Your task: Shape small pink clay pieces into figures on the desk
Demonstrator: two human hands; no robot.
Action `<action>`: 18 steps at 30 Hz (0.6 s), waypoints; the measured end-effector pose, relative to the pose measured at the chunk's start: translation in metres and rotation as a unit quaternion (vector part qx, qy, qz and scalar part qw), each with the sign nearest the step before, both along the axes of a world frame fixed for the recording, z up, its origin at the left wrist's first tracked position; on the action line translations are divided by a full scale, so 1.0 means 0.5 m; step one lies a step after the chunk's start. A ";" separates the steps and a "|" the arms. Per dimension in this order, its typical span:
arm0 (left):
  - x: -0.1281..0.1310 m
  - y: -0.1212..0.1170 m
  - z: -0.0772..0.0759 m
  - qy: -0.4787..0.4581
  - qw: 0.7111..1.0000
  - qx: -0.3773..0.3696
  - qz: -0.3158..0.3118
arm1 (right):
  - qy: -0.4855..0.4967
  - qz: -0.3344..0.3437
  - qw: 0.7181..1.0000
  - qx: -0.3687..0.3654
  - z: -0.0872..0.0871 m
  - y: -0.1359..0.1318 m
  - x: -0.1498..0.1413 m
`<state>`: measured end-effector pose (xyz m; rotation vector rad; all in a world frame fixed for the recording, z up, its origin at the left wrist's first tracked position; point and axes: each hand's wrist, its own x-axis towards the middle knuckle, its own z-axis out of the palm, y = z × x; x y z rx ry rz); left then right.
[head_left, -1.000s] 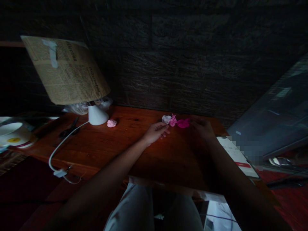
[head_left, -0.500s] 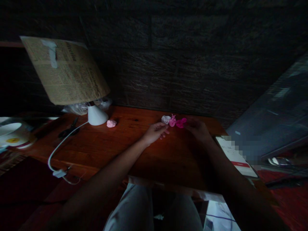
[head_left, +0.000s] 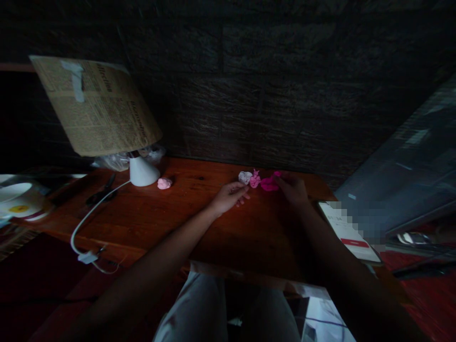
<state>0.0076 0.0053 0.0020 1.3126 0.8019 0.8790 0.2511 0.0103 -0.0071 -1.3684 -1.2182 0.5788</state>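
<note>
A bright magenta piece (head_left: 270,184), thin and soft-looking with folded edges, is pinched by the fingers of my right hand (head_left: 292,190) at its right end. Left of it lies a crumpled pink bunch (head_left: 254,179) with small points sticking up, and beside that a crumpled white bunch (head_left: 244,177). My left hand (head_left: 230,197) is at the near side of these two, thumb and forefinger closed together by the pink bunch's lower edge. What they hold, if anything, is too dim to make out.
On the wooden table (head_left: 171,216), a pale pink lump (head_left: 164,183) sits by a lamp (head_left: 142,172) with a newsprint shade. Scissors (head_left: 103,190), a white cord (head_left: 87,223) and a cup (head_left: 19,199) are at left. A tablet-like screen (head_left: 347,230) lies at right.
My right hand has moved slightly left onto the magenta piece, whose right end is now spread and raised a little. My left hand stays in nearly the same place.
</note>
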 end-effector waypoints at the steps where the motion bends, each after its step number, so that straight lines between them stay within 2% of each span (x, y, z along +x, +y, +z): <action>1: 0.000 0.000 -0.001 0.001 1.000 -0.001 -0.001 | -0.002 -0.010 1.000 -0.004 0.000 0.003 0.002; 12: 0.001 0.003 -0.005 0.010 1.000 0.006 -0.001 | 0.120 0.004 0.993 -0.017 -0.002 0.010 0.012; 18: 0.001 0.003 -0.005 0.015 1.000 0.010 -0.003 | 0.030 0.015 0.999 -0.015 0.009 0.017 0.012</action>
